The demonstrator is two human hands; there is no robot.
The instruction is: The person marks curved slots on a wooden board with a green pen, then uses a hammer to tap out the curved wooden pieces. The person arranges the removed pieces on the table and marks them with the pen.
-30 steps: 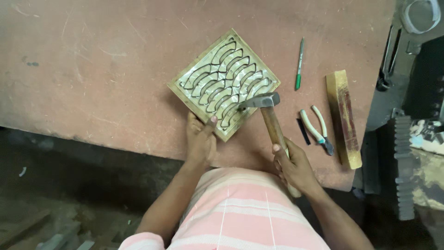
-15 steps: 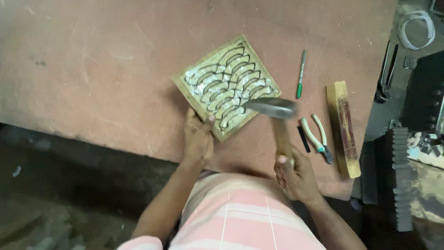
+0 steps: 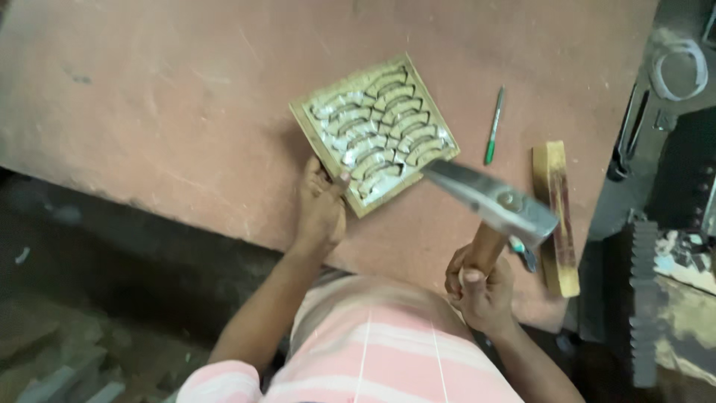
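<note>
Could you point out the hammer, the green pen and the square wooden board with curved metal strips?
Steel-headed hammer with wooden handle [image 3: 492, 203], head view, on its head.
Slim green pen [image 3: 493, 127], head view, mid-barrel.
Square wooden board with curved metal strips [image 3: 374, 130], head view, its centre.

The hammer [image 3: 492, 203] head was motion-blurred. It hid most of the pliers [image 3: 524, 254]. The left hand [image 3: 321, 205] covered the wooden die board [image 3: 373, 130] near corner.

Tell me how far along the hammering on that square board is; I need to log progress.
Done: curved metal strips already sit in the slots across most of the square wooden board. In hand: the right hand holds the hammer raised above the board, while the left hand pinches a strip at its near corner. Left: that strip looks not yet driven in; whether others are fully seated I cannot tell.
</note>
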